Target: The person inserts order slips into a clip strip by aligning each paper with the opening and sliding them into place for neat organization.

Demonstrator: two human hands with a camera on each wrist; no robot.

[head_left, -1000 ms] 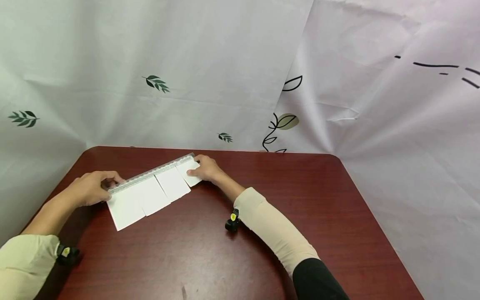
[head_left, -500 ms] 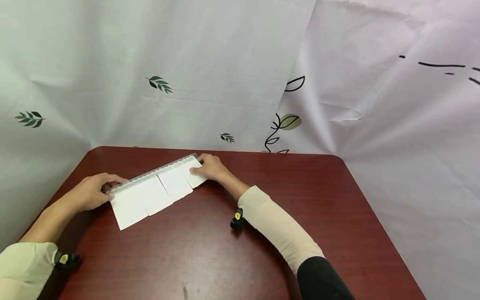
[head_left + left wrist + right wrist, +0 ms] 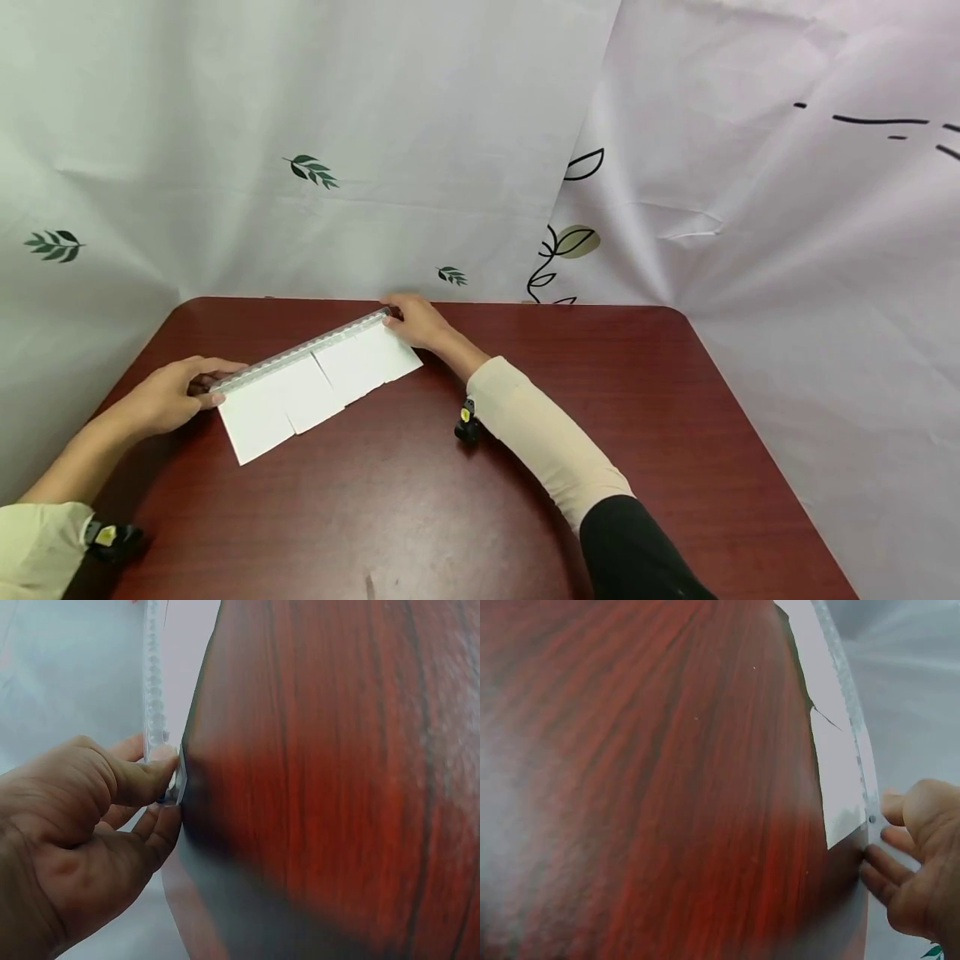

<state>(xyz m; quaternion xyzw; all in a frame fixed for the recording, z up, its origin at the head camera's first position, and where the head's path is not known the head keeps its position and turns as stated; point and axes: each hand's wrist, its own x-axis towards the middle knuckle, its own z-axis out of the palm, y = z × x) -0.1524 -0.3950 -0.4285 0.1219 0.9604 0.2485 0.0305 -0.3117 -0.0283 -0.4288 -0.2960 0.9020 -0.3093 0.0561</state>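
Observation:
A clear plastic ruler [image 3: 300,349] runs slantwise near the table's back left, with a row of white paper pieces [image 3: 258,421] along its near side. The paper edges overlap in steps. My left hand [image 3: 167,397] pinches the ruler's left end; the left wrist view shows its thumb [image 3: 154,780] over that end and fingertips below. At the other end is my right hand [image 3: 420,321]. In the right wrist view its loosely bent fingers [image 3: 889,870] are spread beside the ruler's holed tip, and no firm grip shows. Whether the ruler lies flat on the table cannot be told.
The reddish-brown wooden table [image 3: 480,500] extends in front and to the right. Pale cloth [image 3: 450,167] with leaf prints hangs behind its back edge and at the sides. Small black cameras [image 3: 467,423] are strapped to both sleeves.
My right hand has shifted from the rightmost paper to the ruler's right end, uncovering that paper, which now lines up closer to its neighbour. My left hand stays at the left end, slightly lower.

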